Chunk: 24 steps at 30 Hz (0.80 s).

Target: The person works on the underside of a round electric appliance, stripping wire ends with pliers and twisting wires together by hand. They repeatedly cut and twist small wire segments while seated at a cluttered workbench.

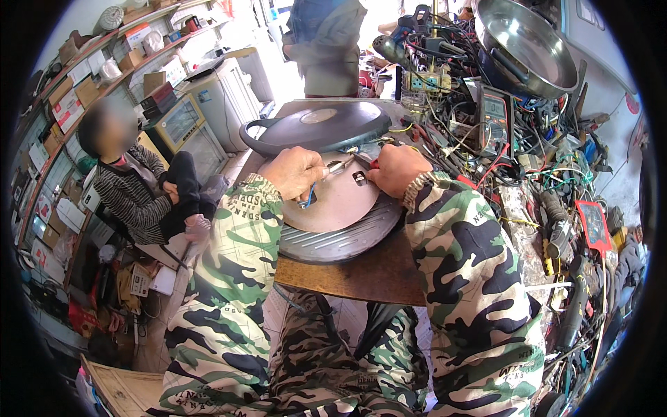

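My left hand (pixel 300 172) is closed over a round, pale metal cover (pixel 333 201), gripping a slim silvery metal piece (pixel 340 165) whose kind I cannot make out. A bit of blue wire (pixel 310 191) shows below its fingers. Opposite it, my right hand (pixel 401 169) is closed, with a small red bit showing at its fingertips; what it holds is mostly hidden. The cover sits on a dark round ridged pan part (pixel 347 240) of an electric griddle. Just behind lies another dark round part with a handle (pixel 319 128).
A multimeter (pixel 495 119) stands among tangled wires and tools heaped on the right. A large steel pan (pixel 531 48) rests at the back right. One person (pixel 139 181) sits at left near loaded shelves (pixel 66 90); another (pixel 323 52) stands beyond the wooden table (pixel 347 278).
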Available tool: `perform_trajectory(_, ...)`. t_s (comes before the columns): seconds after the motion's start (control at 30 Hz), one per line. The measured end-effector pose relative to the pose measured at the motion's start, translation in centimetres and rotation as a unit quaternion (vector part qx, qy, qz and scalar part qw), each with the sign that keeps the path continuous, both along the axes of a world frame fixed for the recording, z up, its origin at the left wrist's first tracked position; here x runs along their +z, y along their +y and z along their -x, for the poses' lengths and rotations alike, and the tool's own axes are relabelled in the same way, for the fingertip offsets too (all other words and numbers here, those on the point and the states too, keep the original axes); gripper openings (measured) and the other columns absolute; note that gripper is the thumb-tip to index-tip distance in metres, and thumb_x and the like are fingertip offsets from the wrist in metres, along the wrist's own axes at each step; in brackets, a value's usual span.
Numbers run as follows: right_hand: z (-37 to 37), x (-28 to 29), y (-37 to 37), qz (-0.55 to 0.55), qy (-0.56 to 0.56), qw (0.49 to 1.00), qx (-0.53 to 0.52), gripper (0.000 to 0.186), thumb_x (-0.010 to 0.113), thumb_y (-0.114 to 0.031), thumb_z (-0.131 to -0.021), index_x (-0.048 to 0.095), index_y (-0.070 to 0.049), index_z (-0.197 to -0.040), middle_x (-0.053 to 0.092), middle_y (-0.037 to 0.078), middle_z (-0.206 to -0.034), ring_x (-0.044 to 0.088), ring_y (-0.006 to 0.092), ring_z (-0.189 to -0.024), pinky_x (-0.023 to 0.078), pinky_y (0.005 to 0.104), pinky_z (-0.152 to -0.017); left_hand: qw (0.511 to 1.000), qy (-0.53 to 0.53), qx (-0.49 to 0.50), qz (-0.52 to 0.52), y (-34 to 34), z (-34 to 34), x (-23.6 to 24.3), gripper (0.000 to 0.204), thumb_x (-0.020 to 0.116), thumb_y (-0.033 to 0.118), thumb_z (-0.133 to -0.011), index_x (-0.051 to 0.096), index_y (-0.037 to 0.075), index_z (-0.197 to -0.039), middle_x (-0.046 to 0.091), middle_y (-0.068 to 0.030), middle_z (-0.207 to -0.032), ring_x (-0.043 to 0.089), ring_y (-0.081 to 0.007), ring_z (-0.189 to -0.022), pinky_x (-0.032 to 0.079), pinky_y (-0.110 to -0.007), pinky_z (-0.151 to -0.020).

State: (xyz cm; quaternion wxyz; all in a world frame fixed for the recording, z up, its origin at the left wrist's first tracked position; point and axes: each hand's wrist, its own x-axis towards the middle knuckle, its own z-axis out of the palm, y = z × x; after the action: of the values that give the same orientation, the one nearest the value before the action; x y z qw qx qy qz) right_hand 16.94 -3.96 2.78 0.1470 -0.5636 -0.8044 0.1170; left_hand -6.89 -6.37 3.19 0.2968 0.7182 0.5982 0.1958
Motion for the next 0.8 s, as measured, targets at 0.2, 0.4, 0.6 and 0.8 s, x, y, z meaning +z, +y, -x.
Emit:
perform_trajectory(0.2,0.0,0.3,0.0,0.019,-0.007,1.000,0.006,0.042,0.075,-0.038,-0.085,0.074,0.003,-0.097,0.072,0.028,-0.096,0.071,0.0420,-0.095,0.056,0.0467,-0.087,0.977,0.069,-0.162,-0.122,0.8,-0.5,-0.4,0.031,0.060,0.023,-0.103,0.062,0.003,-0.080,0.052,0.0012,-0.061,0.044,-0.0080,-0.049,0.040,-0.029,-0.048)
perform_trajectory(0.4,0.1,0.4,-0.1,0.020,-0.007,1.000,0.000,0.043,0.075,-0.038,-0.086,0.074,0.003,-0.099,0.072,0.027,-0.098,0.071,0.0411,-0.097,0.056,0.0463,-0.087,0.989,-0.093,-0.100,0.060,0.2,0.0,-0.2,0.031,0.057,0.025,-0.105,0.060,0.001,-0.084,0.060,-0.0021,-0.069,0.053,-0.0072,-0.052,0.043,-0.025,-0.050)
perform_trajectory(0.6,0.3,0.3,-0.3,0.015,-0.016,1.000,-0.010,0.044,0.074,-0.039,-0.087,0.073,0.003,-0.101,0.072,0.027,-0.099,0.071,0.0414,-0.098,0.056,0.0461,-0.087,0.985,-0.131,-0.095,0.059,-0.1,0.1,-0.6,0.030,0.058,0.025,-0.105,0.061,-0.001,-0.089,0.061,-0.0044,-0.072,0.054,-0.0071,-0.051,0.044,-0.025,-0.049)
perform_trajectory(0.8,0.3,0.5,-0.5,0.013,-0.015,1.000,-0.005,0.044,0.075,-0.039,-0.087,0.073,0.003,-0.100,0.072,0.028,-0.098,0.071,0.0417,-0.097,0.056,0.0465,-0.087,0.995,-0.060,-0.066,0.038,0.4,-0.5,0.0,0.032,0.062,0.027,-0.102,0.066,-0.004,-0.094,0.060,-0.0042,-0.067,0.055,-0.0080,-0.052,0.045,-0.026,-0.049)
